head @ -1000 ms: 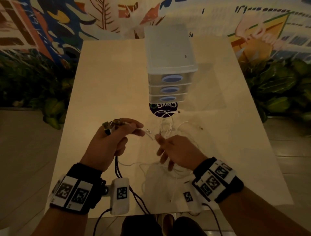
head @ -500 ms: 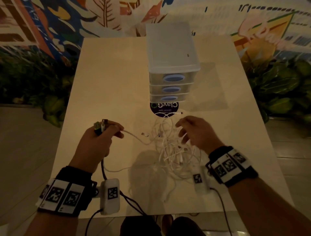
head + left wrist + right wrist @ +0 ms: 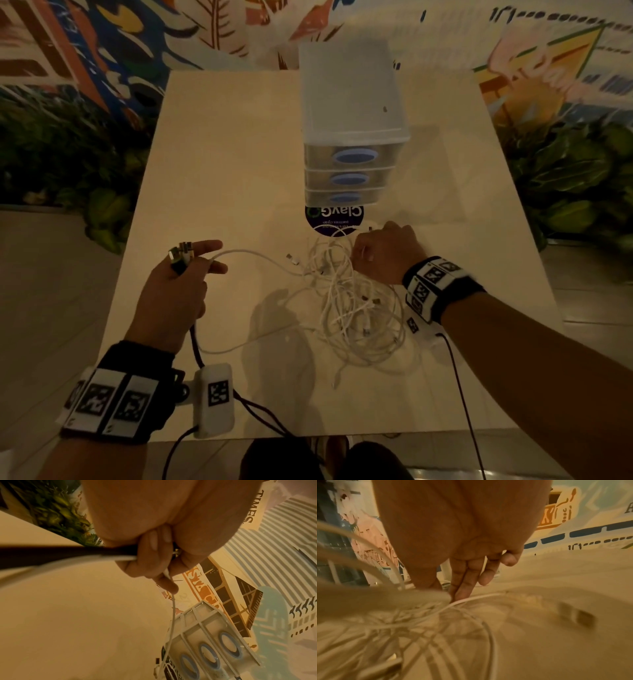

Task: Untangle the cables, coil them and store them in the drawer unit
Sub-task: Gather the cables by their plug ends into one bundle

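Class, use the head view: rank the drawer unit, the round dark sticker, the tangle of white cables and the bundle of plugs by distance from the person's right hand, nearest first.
1. Tangle of white cables: touching the right hand, under and beside it.
2. Round dark sticker: just beyond the hand, on the table.
3. Drawer unit: behind the sticker, toward the far edge.
4. Bundle of plugs: across the table, held in the left hand.

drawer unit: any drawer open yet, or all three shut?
All three shut. On the drawer unit the three fronts sit flush, stacked in line in the head view, none pulled out; the left wrist view shows the same. Whether anything lies inside: cannot tell.
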Demonstrator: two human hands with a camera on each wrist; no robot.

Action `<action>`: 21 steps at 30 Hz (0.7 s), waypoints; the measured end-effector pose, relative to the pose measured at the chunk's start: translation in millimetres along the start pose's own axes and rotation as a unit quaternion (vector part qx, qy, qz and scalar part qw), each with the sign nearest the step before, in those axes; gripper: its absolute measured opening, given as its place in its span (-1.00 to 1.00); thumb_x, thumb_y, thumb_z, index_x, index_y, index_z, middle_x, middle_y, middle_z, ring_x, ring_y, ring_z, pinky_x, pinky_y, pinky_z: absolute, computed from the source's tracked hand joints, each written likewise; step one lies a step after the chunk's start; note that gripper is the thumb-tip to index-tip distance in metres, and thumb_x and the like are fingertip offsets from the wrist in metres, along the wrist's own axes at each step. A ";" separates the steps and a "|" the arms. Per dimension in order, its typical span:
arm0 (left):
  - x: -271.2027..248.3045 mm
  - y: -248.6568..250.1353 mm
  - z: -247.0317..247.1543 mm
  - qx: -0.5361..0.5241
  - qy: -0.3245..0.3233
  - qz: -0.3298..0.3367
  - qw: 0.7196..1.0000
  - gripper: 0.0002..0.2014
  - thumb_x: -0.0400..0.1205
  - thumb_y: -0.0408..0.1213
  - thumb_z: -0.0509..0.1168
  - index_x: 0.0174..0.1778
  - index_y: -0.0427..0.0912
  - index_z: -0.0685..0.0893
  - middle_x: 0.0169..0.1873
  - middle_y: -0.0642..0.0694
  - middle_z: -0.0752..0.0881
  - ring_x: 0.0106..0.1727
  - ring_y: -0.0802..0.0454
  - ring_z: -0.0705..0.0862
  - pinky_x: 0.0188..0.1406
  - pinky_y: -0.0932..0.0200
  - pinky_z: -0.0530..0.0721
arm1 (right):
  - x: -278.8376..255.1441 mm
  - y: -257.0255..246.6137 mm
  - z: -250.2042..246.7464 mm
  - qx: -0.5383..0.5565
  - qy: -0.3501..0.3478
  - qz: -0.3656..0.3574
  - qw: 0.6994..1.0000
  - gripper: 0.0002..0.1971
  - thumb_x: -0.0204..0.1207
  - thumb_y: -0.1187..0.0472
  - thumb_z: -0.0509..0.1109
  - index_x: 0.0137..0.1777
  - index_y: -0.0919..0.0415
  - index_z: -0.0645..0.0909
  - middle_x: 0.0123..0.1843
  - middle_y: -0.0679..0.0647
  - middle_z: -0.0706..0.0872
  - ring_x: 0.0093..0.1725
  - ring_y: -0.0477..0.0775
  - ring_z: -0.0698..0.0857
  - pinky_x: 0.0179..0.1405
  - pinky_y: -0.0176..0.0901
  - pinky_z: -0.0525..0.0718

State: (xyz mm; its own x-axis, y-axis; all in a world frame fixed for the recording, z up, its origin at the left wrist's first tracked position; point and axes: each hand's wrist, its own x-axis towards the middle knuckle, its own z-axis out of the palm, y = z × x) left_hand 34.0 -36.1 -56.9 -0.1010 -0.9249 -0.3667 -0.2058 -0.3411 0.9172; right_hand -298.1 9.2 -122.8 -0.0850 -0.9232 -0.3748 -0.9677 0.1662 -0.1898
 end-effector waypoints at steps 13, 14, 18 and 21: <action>2.6 -6.7 -4.2 -0.004 0.001 -0.007 1.000 -0.71 0.81 -0.36 0.13 0.25 -0.08 0.75 -0.08 -0.19 0.79 -0.63 0.15 0.19 -0.68 0.34 0.21 | -5.7 5.0 -11.9 0.125 -0.032 -0.012 0.992 -0.88 0.58 -0.07 0.46 -0.01 -0.09 0.65 -0.04 -0.13 0.73 0.05 0.09 0.71 0.17 0.00 0.59; 2.6 -6.6 -4.4 -0.002 0.003 -0.007 1.000 -0.71 0.81 -0.36 0.13 0.25 -0.09 0.75 -0.08 -0.19 0.79 -0.63 0.15 0.19 -0.68 0.34 0.21 | -7.9 8.8 -14.2 0.174 -0.026 -0.007 0.984 -0.90 0.58 -0.04 0.48 -0.03 -0.09 0.63 -0.08 -0.16 0.74 0.00 0.05 0.72 0.15 0.00 0.64; 2.6 -7.5 -1.9 0.013 0.013 -0.014 1.000 -0.72 0.82 -0.33 0.14 0.23 -0.06 0.76 -0.06 -0.18 0.81 -0.62 0.13 0.20 -0.69 0.32 0.22 | -17.2 20.5 -24.2 0.283 0.020 0.009 0.959 -0.83 0.64 0.13 0.45 0.20 -0.05 0.68 -0.09 -0.12 0.86 -0.05 -0.09 0.78 0.07 -0.17 0.69; 2.7 -7.7 2.8 0.020 0.011 -0.020 1.000 -0.73 0.82 -0.31 0.16 0.22 -0.05 0.76 -0.05 -0.18 0.82 -0.64 0.15 0.21 -0.70 0.32 0.22 | -19.3 26.6 -29.6 0.256 0.025 0.023 0.966 -0.86 0.68 0.15 0.41 0.15 0.03 0.76 -0.06 -0.09 0.88 0.01 -0.11 0.78 0.21 -0.14 0.67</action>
State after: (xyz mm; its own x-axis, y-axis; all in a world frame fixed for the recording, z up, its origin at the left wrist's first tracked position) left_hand 32.6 -35.5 -65.3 -0.0703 -0.9143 -0.3988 -0.2480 -0.3712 0.8948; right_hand -329.2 21.3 -93.8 -0.1490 -0.9243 -0.3514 -0.7195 0.3451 -0.6027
